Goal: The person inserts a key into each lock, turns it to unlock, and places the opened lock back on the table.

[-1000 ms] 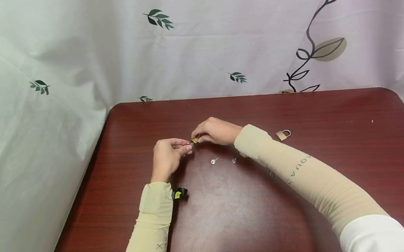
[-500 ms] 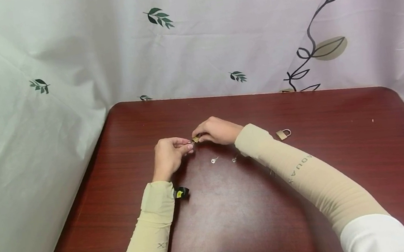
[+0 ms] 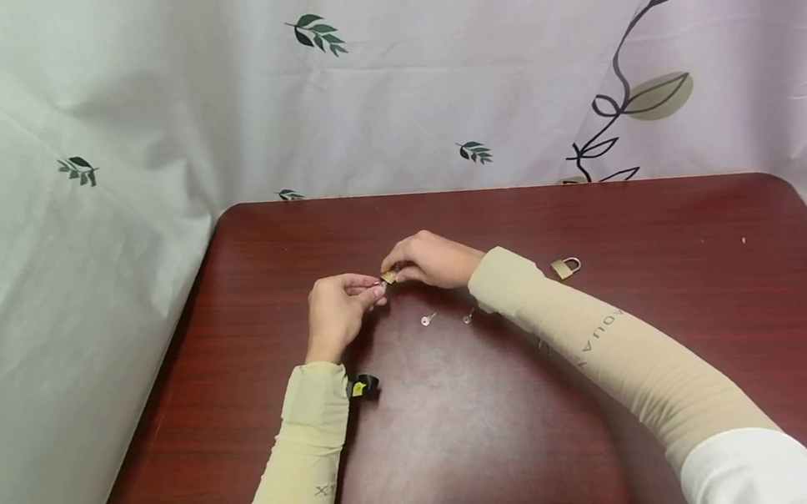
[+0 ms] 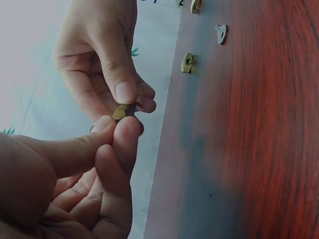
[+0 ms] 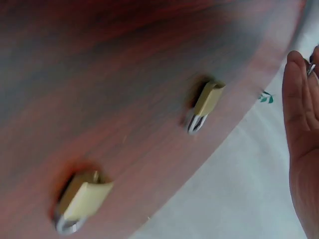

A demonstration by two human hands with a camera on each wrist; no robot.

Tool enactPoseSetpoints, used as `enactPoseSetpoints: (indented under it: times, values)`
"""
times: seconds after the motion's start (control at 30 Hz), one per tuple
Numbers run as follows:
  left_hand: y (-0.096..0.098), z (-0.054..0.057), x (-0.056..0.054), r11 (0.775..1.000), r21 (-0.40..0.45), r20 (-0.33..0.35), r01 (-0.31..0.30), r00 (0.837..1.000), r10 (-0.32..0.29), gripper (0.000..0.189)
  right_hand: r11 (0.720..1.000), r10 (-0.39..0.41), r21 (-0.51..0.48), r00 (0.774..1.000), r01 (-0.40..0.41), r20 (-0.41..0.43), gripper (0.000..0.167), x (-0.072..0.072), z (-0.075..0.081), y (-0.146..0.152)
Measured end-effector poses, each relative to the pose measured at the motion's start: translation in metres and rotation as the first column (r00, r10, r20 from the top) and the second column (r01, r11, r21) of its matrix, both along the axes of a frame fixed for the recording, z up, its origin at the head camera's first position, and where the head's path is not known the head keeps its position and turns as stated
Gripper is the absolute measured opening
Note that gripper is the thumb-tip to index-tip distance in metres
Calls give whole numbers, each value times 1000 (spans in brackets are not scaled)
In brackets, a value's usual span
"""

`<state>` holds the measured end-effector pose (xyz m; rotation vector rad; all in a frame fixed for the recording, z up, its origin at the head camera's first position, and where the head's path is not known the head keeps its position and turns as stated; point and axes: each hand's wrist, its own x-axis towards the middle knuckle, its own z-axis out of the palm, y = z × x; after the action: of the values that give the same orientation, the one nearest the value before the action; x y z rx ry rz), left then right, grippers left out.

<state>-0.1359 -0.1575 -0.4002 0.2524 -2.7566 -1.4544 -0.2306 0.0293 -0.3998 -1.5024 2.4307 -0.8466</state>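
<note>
My right hand (image 3: 431, 260) holds a small brass padlock (image 3: 388, 276) between thumb and fingers, over the table's far middle. From the left, my left hand (image 3: 335, 311) meets it, thumb and index finger pinching a small silvery key (image 3: 381, 286) at the padlock's end. Fingertips cover most of that key. In the left wrist view the brass body (image 4: 119, 114) shows between both hands' fingertips. Two loose keys lie nearer on the table, one silver key (image 3: 427, 320) and a second key (image 3: 468, 319) beside the right sleeve.
Another brass padlock (image 3: 566, 268) lies on the dark red table (image 3: 454, 414), right of the right wrist. The right wrist view shows two padlocks lying there, a nearer padlock (image 5: 82, 199) and a farther padlock (image 5: 207, 102). A patterned white curtain (image 3: 390, 77) hangs behind the table.
My left hand and forearm have shifted very slightly to the right. Both hands keep their grip, and the padlock between them has tilted a little. The things on the table stay put.
</note>
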Motion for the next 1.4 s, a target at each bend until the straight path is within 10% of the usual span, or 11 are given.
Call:
enactPoseSetpoints:
  times: [0.17,0.33,0.8,1.4]
  values:
    - [-1,1,1,999,45,9,-17,1000,16,14,995,-102,-5,981,104,167,21,-1,4,0]
    - [-1,1,1,996,84,12,-20,1000,19,14,983,-146,-44,908,177,392,23,-2,6,0]
    - [-3,-2,1,983,179,19,28,999,-32,19,917,-119,-125,561,378,819,40,2,7,-3]
    - [-1,-8,-3,928,371,68,34,996,-64,21,898,-106,-138,511,418,853,39,2,4,-4]
